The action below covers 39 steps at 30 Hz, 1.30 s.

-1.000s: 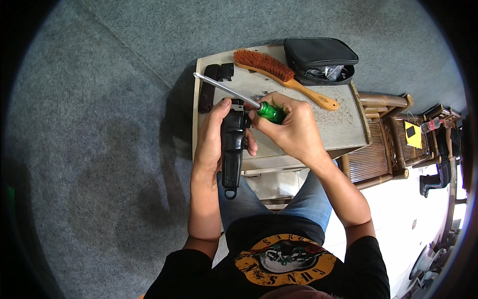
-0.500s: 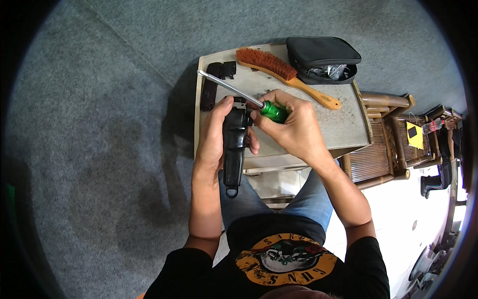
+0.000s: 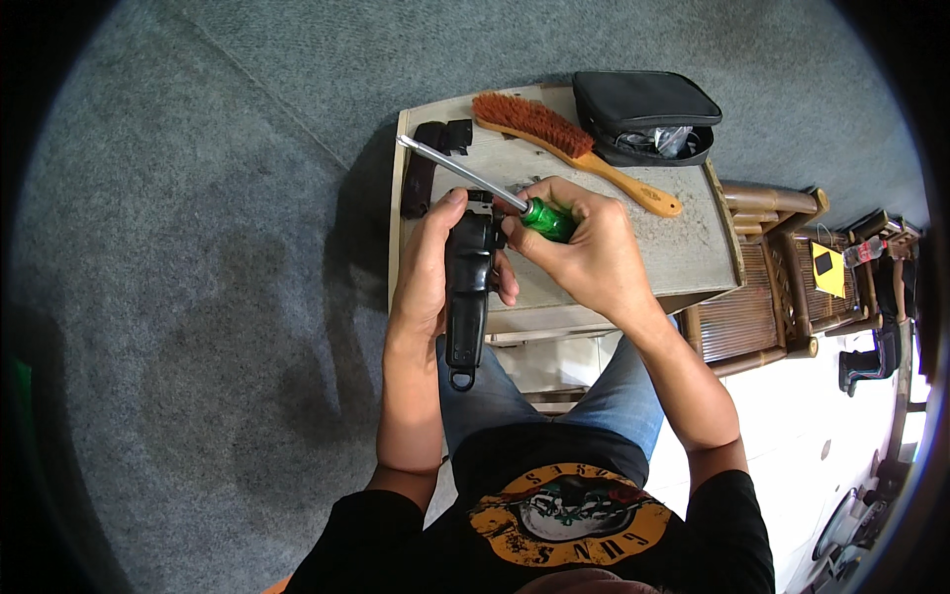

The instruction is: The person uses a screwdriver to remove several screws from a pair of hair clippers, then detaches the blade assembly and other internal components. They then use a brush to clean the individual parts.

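Observation:
A black hair clipper with a hanging loop at its near end lies upright along my left hand. That hand is closed round it, thumb along the left side and fingertips showing on the right. My right hand is closed on a screwdriver with a green see-through handle. Its steel shaft points to the far left, above the clipper's far end, with the tip free in the air. The right thumb and fingertips are close against the clipper's head; whether they pinch a small part there is hidden.
On the small table lie a dark casing piece at the left, a wooden-handled brush with reddish bristles, and an unzipped black pouch. Loose hair clippings dot the tabletop. Bamboo furniture stands at the right.

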{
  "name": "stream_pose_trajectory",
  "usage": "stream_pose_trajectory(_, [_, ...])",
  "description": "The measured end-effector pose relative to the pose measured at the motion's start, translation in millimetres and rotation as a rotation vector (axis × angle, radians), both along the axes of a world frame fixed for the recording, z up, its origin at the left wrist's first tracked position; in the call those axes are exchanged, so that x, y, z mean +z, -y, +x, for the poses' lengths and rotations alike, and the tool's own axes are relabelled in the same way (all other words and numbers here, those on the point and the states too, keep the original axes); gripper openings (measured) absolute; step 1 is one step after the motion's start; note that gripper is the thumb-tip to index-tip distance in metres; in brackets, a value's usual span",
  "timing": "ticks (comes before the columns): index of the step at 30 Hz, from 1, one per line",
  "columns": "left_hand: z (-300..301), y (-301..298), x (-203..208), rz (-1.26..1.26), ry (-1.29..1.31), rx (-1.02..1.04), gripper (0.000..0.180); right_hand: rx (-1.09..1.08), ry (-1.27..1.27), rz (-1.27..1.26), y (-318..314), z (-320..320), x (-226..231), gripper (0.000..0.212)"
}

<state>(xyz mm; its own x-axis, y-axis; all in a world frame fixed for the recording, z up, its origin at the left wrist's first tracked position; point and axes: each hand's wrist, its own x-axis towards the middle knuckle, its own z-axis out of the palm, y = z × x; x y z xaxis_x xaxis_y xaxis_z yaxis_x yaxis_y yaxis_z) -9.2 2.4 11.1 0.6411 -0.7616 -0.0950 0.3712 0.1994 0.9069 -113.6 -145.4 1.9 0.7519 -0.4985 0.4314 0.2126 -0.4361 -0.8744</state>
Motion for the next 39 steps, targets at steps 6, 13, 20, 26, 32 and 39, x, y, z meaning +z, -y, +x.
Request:
stream_pose_trajectory(6, [-1.7, 0.1, 1.2, 0.004, -0.002, 0.008, 0.053, 0.016, -0.163, -0.028, 4.6, -5.7, 3.9, 0.016])
stream_pose_trajectory(13, [-5.8, 2.5, 4.8, 0.019, -0.022, 0.033, 0.05, -0.009, 0.051, 0.049, -0.9, 2.1, -7.3, 0.019])
stream_pose_trajectory(20, [-2.4, 1.7, 2.0, 0.002, 0.011, 0.016, 0.052, 0.021, -0.143, 0.003, 5.0, -3.6, -1.7, 0.017])
stream_pose_trajectory(26, [-0.4, 1.4, -0.9, 0.003, 0.033, 0.017, 0.053, 0.006, -0.026, -0.003, 0.6, -2.3, 0.5, 0.012])
stream_pose_trajectory(32, [-1.6, 0.6, 1.3, -0.003, 0.03, 0.017, 0.053, 0.002, -0.161, 0.04, 2.8, -5.0, -0.2, 0.013])
stream_pose_trajectory(39, [-0.3, 0.8, -0.7, 0.003, 0.01, 0.0, 0.052, -0.013, -0.028, -0.009, 0.6, -1.1, -2.2, 0.013])
